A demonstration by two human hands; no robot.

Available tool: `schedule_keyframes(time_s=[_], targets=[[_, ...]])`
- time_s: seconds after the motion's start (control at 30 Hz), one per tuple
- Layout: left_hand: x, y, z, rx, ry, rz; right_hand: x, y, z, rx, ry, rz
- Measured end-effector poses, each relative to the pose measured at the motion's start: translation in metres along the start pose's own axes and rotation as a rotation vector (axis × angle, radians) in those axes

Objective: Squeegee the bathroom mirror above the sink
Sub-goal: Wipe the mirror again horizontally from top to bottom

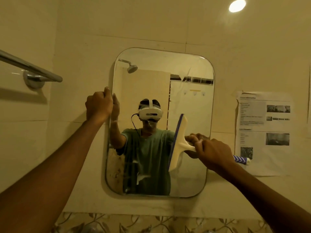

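A rounded rectangular mirror [190, 101] hangs on the tiled wall in front of me. My left hand [99, 105] grips the mirror's left edge at about mid height. My right hand [212, 153] is closed around the handle of a white squeegee [179, 142]. The squeegee's blue blade stands nearly upright against the glass in the lower right part of the mirror. A blue-and-white striped end of the handle sticks out past my right hand. White foam streaks and smears show on the lower left of the glass.
A chrome towel bar [32, 67] juts from the left wall at shoulder height. Printed paper sheets [264, 132] are taped to the wall right of the mirror. A patterned tile band [151, 222] runs below. A ceiling light [237, 5] glows at top right.
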State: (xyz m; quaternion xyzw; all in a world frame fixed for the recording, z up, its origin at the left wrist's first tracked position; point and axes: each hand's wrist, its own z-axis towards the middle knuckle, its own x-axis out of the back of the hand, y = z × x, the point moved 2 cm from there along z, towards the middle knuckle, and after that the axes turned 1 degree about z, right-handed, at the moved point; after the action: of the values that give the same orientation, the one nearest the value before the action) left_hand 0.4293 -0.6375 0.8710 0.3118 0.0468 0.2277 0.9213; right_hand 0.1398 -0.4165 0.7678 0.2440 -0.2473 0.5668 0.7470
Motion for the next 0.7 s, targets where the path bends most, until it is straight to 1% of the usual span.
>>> schedule_keyframes(time_s=[0.1, 0.13, 0.23, 0.33, 0.4, 0.57, 0.7], targets=[[0.002, 0.006, 0.007, 0.014, -0.023, 0.006, 0.011, -0.01, 0.0, 0.002, 0.049, 0.031], [0.004, 0.008, 0.011, 0.006, -0.023, -0.006, 0.018, -0.017, 0.005, -0.024, 0.08, 0.08], [0.011, 0.017, 0.027, 0.006, -0.032, -0.102, 0.051, -0.033, 0.026, -0.139, 0.163, 0.368], [0.011, 0.031, 0.036, -0.002, -0.07, -0.154, 0.085, -0.039, 0.055, -0.212, 0.198, 0.555], [0.008, 0.035, 0.04, -0.002, -0.089, -0.159, 0.103, -0.04, 0.074, -0.25, 0.263, 0.656], [0.001, 0.028, 0.044, 0.007, -0.083, -0.13, 0.135, -0.045, 0.112, -0.279, 0.387, 0.688], [-0.003, 0.028, 0.04, -0.03, -0.042, -0.07, 0.147, -0.056, 0.134, -0.286, 0.426, 0.619]])
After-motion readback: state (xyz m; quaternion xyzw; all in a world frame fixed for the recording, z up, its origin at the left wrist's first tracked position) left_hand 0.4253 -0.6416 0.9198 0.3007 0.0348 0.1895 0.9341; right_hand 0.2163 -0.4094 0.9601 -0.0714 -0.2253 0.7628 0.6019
